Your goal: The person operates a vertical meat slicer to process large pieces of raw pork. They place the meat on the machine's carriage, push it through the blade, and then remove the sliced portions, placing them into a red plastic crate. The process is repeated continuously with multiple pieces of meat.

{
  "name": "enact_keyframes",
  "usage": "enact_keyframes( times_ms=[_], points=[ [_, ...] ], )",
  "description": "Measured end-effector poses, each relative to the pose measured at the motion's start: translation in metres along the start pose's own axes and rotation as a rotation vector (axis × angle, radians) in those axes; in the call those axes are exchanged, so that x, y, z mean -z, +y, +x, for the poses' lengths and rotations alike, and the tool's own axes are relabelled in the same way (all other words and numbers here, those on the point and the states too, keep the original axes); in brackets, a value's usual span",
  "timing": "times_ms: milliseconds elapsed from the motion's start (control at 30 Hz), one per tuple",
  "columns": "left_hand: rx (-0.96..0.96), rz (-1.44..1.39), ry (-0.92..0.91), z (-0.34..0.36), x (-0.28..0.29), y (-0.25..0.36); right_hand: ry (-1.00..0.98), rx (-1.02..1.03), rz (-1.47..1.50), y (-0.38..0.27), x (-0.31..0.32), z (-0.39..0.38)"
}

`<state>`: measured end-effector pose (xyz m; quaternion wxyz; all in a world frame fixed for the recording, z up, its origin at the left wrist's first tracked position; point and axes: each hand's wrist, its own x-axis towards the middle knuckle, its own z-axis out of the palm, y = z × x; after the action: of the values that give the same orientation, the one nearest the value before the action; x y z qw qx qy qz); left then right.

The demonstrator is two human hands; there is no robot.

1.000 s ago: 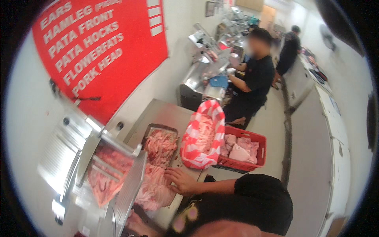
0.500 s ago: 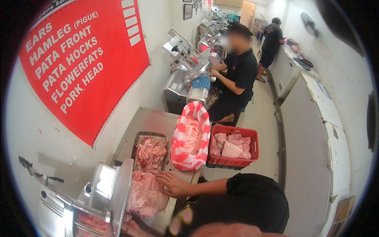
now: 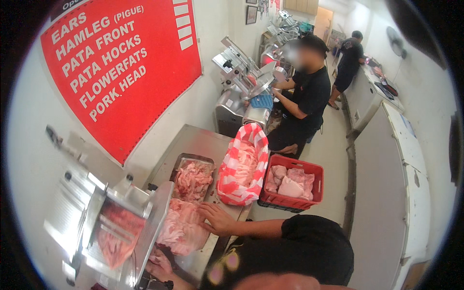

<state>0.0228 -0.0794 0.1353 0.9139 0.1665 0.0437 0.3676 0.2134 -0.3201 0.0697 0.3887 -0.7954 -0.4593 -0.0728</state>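
Note:
My right hand lies with spread fingers on the edge of a wide pile of thin, pale pink meat slices. Low in the picture, beside the upright blade plate of a metal meat slicer, is my left hand. Its fingers are blurred and partly hidden by the slicer, so their grip is unclear. A slab of red and pale meat sits in the slicer's carriage. Just beyond the pile, a metal tray holds fatty meat scraps.
A container lined with a red-and-white checked bag holds more slices on the metal table. Right of it stands a red crate with meat chunks. Ahead, one person works at another slicer; another stands farther back by white freezers.
The view has shifted, bringing more of the slicer into the picture. The carriage with the meat slab has moved up along the blade plate. My right hand still rests on the slices.

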Motion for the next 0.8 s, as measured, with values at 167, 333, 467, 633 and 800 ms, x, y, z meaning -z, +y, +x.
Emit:
enact_keyframes(
  times_ms=[167, 333, 467, 633, 800],
  points=[
    [0.205, -0.324, -0.162, 0.002, 0.057, 0.017, -0.008, -0.048, 0.010, -0.001, -0.005, -0.003],
    [-0.040, -0.597, 0.086, 0.004, 0.043, 0.016, 0.003, -0.040, 0.021, 0.000, -0.005, -0.001],
    [-0.352, 0.136, -0.074, 0.014, 0.094, 0.023, -0.017, -0.023, 0.048, -0.001, -0.007, 0.001],
    [-0.311, 0.261, 0.027, 0.010, 0.107, 0.020, -0.009, 0.000, 0.025, -0.001, -0.003, 0.002],
    [-0.231, 0.313, 0.074, 0.007, 0.105, 0.021, -0.063, -0.012, 0.026, -0.002, -0.001, 0.003]
  ],
)
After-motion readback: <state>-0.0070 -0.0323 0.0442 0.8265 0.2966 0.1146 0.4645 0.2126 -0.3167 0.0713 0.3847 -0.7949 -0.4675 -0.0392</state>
